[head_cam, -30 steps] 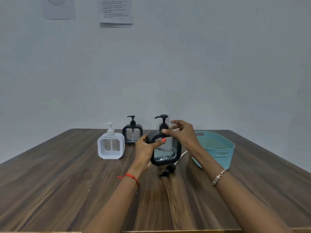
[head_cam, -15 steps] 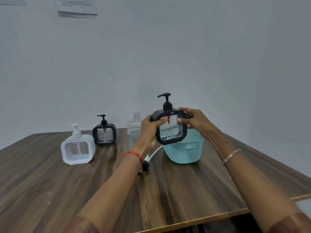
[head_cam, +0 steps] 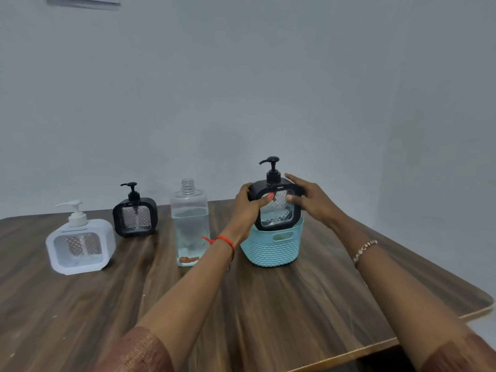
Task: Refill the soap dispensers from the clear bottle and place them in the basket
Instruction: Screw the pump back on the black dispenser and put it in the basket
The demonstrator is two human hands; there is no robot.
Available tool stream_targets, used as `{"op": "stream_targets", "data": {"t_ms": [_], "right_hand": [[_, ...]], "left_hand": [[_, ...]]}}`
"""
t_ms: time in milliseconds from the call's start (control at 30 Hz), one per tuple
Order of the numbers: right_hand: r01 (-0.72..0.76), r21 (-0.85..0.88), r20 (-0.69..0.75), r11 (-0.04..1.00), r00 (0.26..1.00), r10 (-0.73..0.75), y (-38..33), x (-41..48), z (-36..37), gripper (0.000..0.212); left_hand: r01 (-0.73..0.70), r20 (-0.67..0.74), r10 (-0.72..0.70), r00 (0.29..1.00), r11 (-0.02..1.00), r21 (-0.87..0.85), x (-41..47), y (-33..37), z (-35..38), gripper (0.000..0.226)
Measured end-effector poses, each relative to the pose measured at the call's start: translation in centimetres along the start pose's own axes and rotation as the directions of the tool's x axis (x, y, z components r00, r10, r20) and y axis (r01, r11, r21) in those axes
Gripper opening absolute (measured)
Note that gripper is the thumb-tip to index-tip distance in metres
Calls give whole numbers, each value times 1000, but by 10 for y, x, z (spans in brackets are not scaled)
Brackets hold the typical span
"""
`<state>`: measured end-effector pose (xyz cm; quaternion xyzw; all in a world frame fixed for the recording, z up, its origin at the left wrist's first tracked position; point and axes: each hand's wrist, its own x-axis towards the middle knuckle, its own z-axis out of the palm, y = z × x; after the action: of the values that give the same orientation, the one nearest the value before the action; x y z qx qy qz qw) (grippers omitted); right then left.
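Dispenser, black, upright at the basket rim, is clamped between left hand and right hand.

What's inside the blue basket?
The black dispenser, held by the left hand and right hand, has its bottom at the basket rim. The wall hides anything deeper.

Three dispensers (two black, one white), one bottle, one basket.

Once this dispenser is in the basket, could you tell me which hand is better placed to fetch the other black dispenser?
Probably left: the left hand is nearer the other black dispenser, past the clear bottle; the right hand sits beyond the held dispenser.
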<state>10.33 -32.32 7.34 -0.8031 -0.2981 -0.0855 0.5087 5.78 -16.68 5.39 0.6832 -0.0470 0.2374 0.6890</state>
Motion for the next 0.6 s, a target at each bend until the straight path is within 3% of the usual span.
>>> {"op": "stream_targets", "data": {"t_ms": [233, 400, 500, 600], "right_hand": [[-56, -145, 16, 988, 998, 59, 32, 1, 8, 51], [-73, -247, 50, 966, 995, 88, 42, -2, 10, 46], [-44, -358, 41, 932, 997, 63, 44, -3, 12, 40], [-33, -418, 41, 908, 998, 55, 45, -2, 13, 39]], "left_hand": [[2, -4, -1, 1000, 973, 230, 1, -26, 2, 37], [21, -73, 28, 997, 804, 594, 0, -47, 3, 39], [34, -68, 11, 998, 782, 622, -5, -50, 3, 43], [36, -47, -9, 999, 795, 605, -6, -52, 0, 27]]}}
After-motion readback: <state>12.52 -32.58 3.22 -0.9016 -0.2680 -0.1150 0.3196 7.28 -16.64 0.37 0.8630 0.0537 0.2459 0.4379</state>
